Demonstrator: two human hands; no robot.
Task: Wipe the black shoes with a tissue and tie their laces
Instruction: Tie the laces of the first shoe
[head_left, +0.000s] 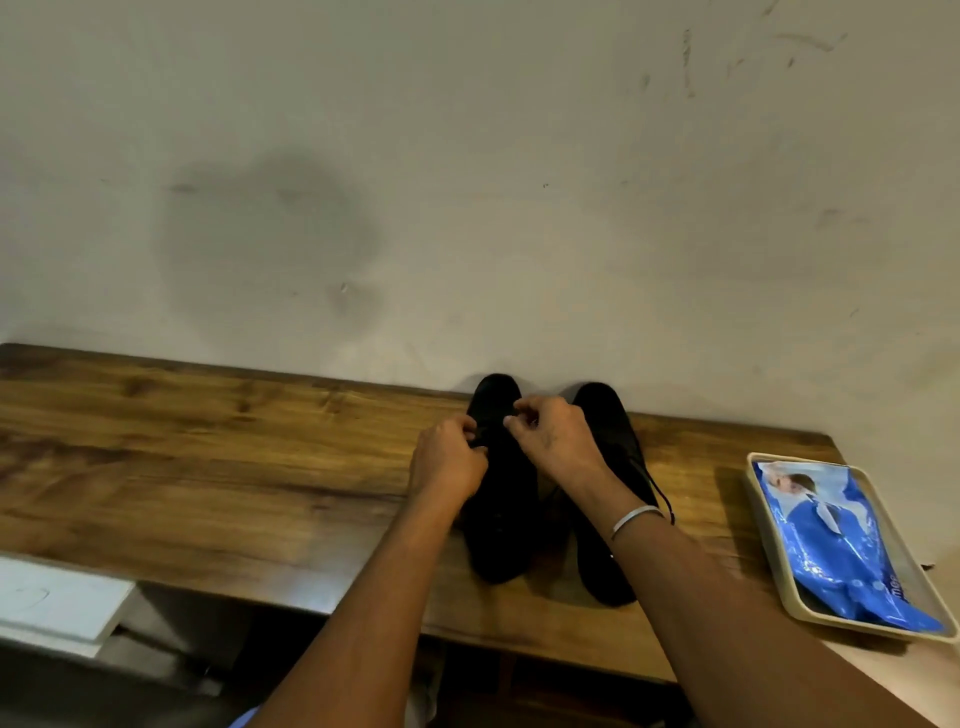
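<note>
Two black shoes stand side by side on the wooden table (208, 441), toes toward the wall. Over the left shoe (501, 525) both my hands work at the laces. My left hand (449, 460) pinches a black lace at the shoe's left side. My right hand (553, 434) pinches the other lace end above the tongue. The right shoe (610, 426) is partly hidden under my right wrist; one loose lace (660, 493) of it trails off its right side. No tissue is in either hand.
A beige tray (779, 561) at the table's right end holds a blue tissue pack (831, 540). The wall runs right behind the shoes. A white board (57, 597) sits lower at the left, below the table's front edge.
</note>
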